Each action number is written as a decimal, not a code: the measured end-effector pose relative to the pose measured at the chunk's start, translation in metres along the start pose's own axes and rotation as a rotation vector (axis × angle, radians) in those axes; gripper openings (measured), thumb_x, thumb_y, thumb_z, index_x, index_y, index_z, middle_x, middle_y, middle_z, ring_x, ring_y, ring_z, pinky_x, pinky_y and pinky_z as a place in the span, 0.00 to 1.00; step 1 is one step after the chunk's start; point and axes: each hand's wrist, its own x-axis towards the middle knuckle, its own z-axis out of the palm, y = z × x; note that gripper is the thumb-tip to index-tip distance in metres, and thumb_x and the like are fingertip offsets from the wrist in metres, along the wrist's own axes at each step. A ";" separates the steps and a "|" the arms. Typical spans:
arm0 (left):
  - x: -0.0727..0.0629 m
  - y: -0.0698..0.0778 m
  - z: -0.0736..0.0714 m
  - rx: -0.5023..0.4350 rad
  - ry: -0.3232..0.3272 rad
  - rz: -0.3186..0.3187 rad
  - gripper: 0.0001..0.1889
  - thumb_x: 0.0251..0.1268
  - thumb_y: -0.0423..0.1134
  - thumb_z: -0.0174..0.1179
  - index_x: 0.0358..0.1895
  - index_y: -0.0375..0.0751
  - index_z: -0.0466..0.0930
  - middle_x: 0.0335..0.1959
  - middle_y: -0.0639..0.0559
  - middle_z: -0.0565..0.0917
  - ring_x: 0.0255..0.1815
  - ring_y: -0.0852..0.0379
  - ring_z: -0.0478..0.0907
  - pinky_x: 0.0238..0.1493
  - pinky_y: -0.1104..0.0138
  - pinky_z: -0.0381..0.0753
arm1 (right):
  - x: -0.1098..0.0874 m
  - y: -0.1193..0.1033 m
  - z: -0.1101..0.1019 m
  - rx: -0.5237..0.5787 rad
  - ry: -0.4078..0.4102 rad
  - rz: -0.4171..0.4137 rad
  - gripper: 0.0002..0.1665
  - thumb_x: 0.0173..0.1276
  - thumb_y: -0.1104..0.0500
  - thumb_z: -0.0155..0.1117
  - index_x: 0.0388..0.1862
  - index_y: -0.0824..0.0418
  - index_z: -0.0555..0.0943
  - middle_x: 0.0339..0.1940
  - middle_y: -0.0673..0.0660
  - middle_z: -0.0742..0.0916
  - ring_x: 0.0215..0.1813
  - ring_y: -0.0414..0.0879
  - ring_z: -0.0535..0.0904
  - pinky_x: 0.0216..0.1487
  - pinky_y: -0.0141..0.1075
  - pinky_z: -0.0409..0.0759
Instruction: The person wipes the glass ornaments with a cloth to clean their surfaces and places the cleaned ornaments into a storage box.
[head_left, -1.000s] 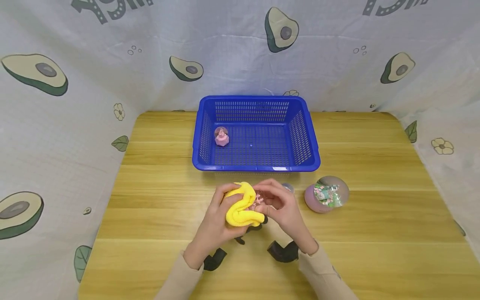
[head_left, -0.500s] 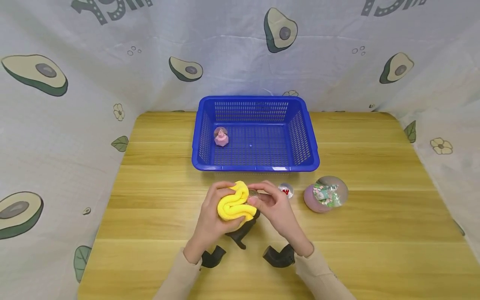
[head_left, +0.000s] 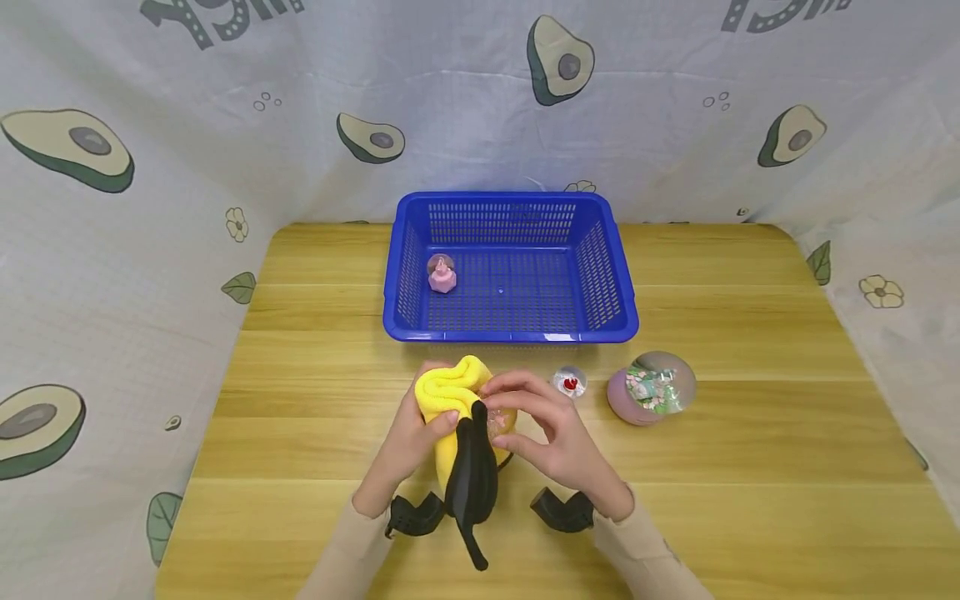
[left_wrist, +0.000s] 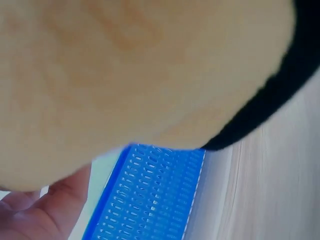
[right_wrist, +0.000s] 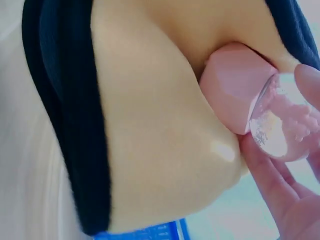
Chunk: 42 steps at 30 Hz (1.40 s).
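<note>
My left hand [head_left: 401, 446] grips a bunched yellow cloth [head_left: 450, 387], whose black edging [head_left: 472, 479] hangs down toward me. A small snow globe with a faceted pink base [right_wrist: 237, 87] and a clear dome [right_wrist: 287, 117] sits with its base against the cloth. My right hand [head_left: 558, 429] holds that globe by its dome, fingers and thumb curled on either side. In the left wrist view the cloth [left_wrist: 125, 75] fills most of the picture and hides the globe; only part of the left hand [left_wrist: 50, 212] shows below it.
A blue plastic basket [head_left: 512, 337] stands behind the hands, with another small pink-based globe [head_left: 442, 275] inside at its left. Right of the hands are a tiny clear globe with something red inside [head_left: 570, 382] and a larger lilac-based snow globe [head_left: 651, 389] lying tilted on the wooden table [head_left: 757, 400].
The yellow cloth has shifted left, and its black edging has swung down in front. My right fingers have spread more around the globe's dome. The tiny red-filled globe has come into fuller view.
</note>
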 end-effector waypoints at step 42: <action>-0.004 -0.006 0.000 0.061 0.070 0.026 0.32 0.56 0.47 0.66 0.55 0.27 0.63 0.50 0.44 0.73 0.48 0.56 0.74 0.48 0.69 0.76 | 0.001 0.002 0.003 0.066 0.047 0.176 0.21 0.57 0.77 0.65 0.51 0.70 0.78 0.52 0.64 0.77 0.55 0.50 0.74 0.55 0.40 0.77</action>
